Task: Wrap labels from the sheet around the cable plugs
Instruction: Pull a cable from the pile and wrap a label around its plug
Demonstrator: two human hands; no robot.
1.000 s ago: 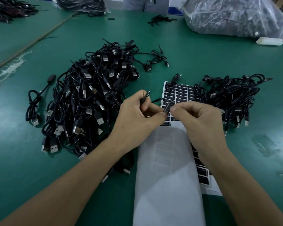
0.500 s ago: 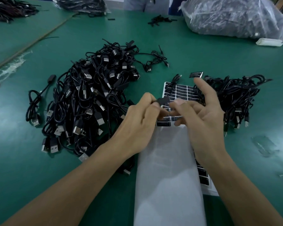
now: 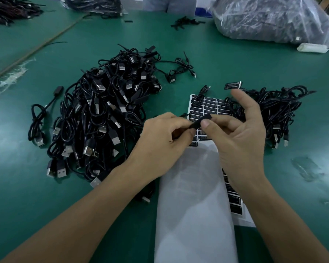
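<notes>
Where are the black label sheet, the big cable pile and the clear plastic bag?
White sheet of black labels (image 3: 215, 106): head view, upper rows.
Big pile of black cables (image 3: 103, 114): head view, pile's middle.
Clear plastic bag (image 3: 270, 18): head view, crinkled middle.

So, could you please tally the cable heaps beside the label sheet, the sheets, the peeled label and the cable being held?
Cable heaps: 2, the left heap and the right heap
Sheets: 2, the label sheet and the blank white sheet
Peeled label: 1
Held cable: 1
Total: 6
</notes>
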